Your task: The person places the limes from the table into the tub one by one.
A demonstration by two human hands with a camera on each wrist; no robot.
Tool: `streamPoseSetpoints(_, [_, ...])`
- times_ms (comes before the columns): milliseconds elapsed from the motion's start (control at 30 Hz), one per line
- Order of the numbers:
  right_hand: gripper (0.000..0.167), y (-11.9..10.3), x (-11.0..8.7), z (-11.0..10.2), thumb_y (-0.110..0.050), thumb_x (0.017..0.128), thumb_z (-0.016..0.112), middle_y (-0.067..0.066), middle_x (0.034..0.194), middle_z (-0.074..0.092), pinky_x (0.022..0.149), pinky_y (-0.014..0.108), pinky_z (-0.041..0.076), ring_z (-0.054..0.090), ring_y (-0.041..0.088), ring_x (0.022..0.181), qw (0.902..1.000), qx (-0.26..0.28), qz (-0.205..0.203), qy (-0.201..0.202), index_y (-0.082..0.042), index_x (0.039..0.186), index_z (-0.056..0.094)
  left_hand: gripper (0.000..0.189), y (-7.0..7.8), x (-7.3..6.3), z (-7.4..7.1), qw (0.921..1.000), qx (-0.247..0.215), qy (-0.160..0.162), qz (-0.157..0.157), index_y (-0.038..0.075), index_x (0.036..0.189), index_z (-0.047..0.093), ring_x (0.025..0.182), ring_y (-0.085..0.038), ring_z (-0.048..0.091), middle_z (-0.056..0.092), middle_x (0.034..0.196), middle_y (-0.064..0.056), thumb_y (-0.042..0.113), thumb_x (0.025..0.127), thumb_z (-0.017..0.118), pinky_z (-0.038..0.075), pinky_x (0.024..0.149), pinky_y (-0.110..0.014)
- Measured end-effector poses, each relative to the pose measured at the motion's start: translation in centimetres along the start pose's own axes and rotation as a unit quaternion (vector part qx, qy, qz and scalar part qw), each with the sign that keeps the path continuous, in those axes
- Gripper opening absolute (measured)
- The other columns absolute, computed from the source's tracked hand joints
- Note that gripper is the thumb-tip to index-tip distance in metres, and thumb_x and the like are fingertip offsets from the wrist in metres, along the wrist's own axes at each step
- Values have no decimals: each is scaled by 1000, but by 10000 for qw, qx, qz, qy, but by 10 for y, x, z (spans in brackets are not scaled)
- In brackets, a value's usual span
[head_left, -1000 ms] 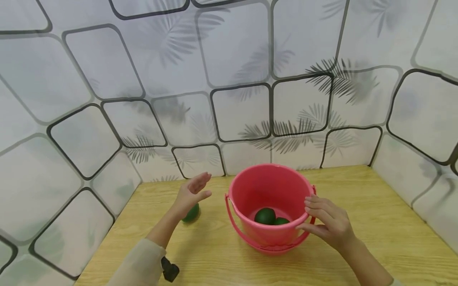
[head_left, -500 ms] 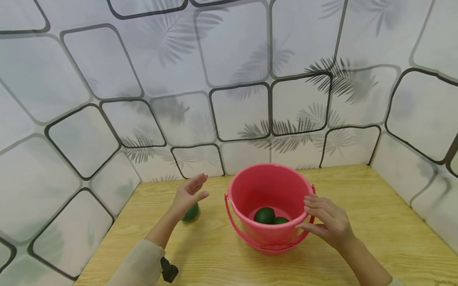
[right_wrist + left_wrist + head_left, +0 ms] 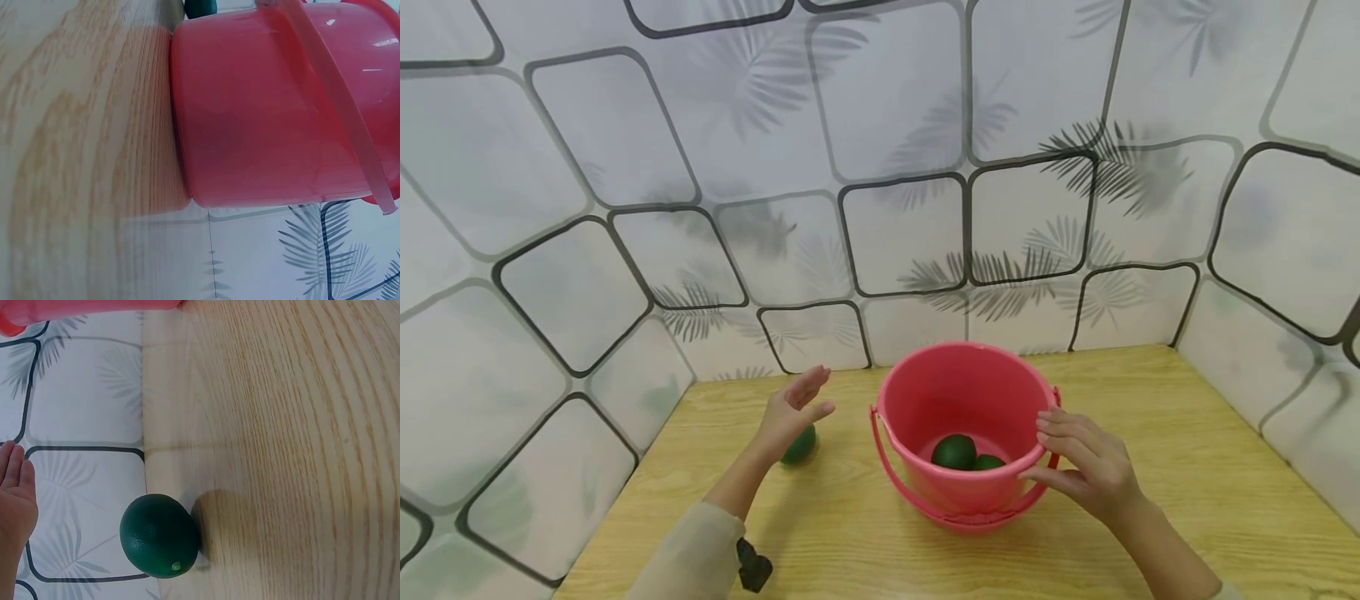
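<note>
A pink bucket (image 3: 966, 492) stands upright on the wooden table, its handle hanging down at the front. Two dark green fruits (image 3: 955, 452) lie at its bottom, one partly hidden by the rim. My right hand (image 3: 1086, 467) holds the bucket's right rim, with fingertips over the edge and the thumb toward the front. My left hand (image 3: 786, 421) hovers left of the bucket, holding nothing, thumb apart from the fingers. Behind and below it, a third green fruit (image 3: 159, 535), oval and smooth with a pale stem spot, rests on the table, partly covered by the hand in the head view.
A small black object (image 3: 754, 567) shows beside the left sleeve. Patterned white walls (image 3: 917, 233) enclose the wooden table (image 3: 842, 550) at the back and both sides.
The left hand drifts very slightly left and down. My right hand, the bucket and the fruits stay put.
</note>
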State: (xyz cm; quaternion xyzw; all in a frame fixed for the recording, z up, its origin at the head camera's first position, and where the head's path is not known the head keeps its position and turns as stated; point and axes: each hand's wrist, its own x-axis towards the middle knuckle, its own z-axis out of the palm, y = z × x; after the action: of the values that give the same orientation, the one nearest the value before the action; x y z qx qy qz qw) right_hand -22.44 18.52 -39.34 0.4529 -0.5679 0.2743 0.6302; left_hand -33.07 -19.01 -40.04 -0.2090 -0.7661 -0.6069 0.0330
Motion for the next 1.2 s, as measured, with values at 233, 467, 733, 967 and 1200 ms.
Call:
streamPoseSetpoints(233, [46,-1,0,0,-37,79,72,20,68,66,92,24,48,68,25,78,10000,-3,21,-1,7,67,66,58,-7,0,-1,9999,76,151,22,-6,135,45,130,-32,44,49,137,-22,-1,83,69,35,107,-30])
streamPoseSetpoints(467, [46,-2,2,1,-36,78,73,21,68,66,91,25,48,68,25,79,9999,28,-73,73,8,67,65,60,-12,-2,-3,9994,142,214,-252,0,138,44,131,-29,43,47,140,-19,4,84,70,34,108,-36])
streamPoseSetpoints(733, [46,-2,3,0,-37,79,72,20,67,66,91,24,48,67,26,75,10000,-26,-57,35,7,67,66,60,-19,1,-5,9991,187,215,-311,0,138,44,132,-29,43,47,140,-18,7,84,71,33,109,-36])
streamPoseSetpoints(967, [45,-1,2,0,-36,78,72,20,68,66,91,25,48,66,27,72,9999,-12,-107,28,7,68,66,62,-24,0,-9,9978,380,409,-369,-2,138,43,131,-31,43,48,140,-19,7,84,71,33,109,-39])
streamPoseSetpoints(1200, [46,0,0,-2,-38,78,72,20,68,67,91,25,48,66,27,71,9999,-76,-93,-22,7,69,66,58,-30,1,-10,9965,264,627,-488,-2,136,46,129,-32,45,50,138,-20,3,84,70,34,108,-39])
